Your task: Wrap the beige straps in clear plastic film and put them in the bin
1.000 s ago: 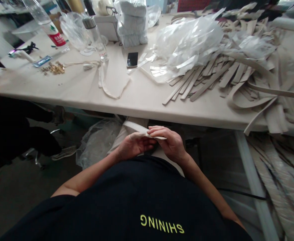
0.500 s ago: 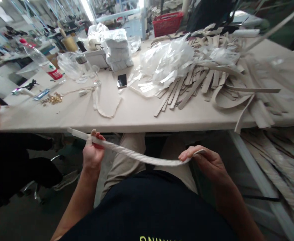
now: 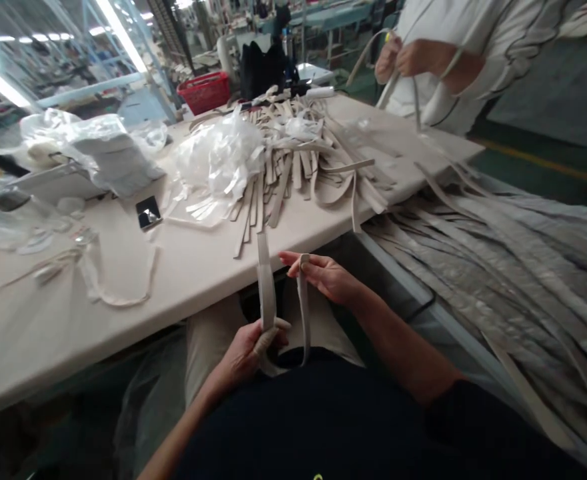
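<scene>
A pale beige fabric strip (image 3: 267, 293) hangs in a U-shaped loop between my two hands, just in front of the table edge. My left hand (image 3: 253, 347) is closed around it, and a flat, paler end stands up above the fist toward the table. Higher and to the right, my right hand (image 3: 326, 275) pinches the other end between thumb and fingers. The lowest part of the loop hangs close to my dark shirt. On the table beyond lies a pile of similar strips (image 3: 293, 160), several with their ends toward me.
Clear plastic bags (image 3: 218, 157) lie against the pile. A dark phone-like object (image 3: 148, 212) and a thin looped strip (image 3: 123, 303) are on the table (image 3: 208, 260). Long strips (image 3: 498, 267) fill a frame at right. A co-worker (image 3: 438, 67) handles a strip at the far corner.
My view has swung right, bringing the co-worker into sight. My hands have come closer together, so the strip, stretched out sideways before, now hangs in a loop with its left end upright.
</scene>
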`<state>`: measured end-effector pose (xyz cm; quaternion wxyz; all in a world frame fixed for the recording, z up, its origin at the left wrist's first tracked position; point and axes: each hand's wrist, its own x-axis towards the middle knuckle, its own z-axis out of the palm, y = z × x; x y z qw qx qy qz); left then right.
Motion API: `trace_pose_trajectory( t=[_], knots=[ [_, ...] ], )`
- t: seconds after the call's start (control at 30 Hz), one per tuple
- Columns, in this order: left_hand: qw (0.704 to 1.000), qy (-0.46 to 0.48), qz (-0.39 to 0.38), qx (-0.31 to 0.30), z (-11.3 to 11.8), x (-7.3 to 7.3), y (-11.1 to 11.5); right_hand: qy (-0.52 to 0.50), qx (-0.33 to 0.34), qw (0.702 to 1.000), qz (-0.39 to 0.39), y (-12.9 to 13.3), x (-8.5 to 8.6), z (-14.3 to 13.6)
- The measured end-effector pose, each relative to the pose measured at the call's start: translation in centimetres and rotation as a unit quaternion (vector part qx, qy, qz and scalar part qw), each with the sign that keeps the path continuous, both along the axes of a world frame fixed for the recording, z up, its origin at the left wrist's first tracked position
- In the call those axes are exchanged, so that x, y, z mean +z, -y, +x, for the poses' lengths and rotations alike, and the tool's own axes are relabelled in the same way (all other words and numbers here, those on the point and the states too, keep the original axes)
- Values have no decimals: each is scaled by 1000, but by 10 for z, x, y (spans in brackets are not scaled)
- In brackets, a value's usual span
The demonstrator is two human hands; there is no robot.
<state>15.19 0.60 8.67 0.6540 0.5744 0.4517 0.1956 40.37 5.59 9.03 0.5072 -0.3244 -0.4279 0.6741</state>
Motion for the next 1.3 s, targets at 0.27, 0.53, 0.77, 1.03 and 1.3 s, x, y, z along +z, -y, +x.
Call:
trace_pose_trajectory(
  t=[0.27,0.53,0.77,1.03,1.3],
  knots=[
    [984,-58,49,-162,11,-9,-8,-176,-13,984,20,2,15,11],
    [995,-2,90,-30,22,-1,-18,-11,-9,994,112,15,31,-18],
    [993,-47,80,74,42,7,-18,59,3,988,140,30,30,-35],
    [988,-78,136,13,51,7,-12,0,-12,996,94,41,23,-34],
    [960,-120,195,-163,31,-27,-15,-123,-143,976,105,42,42,-11]
  ],
)
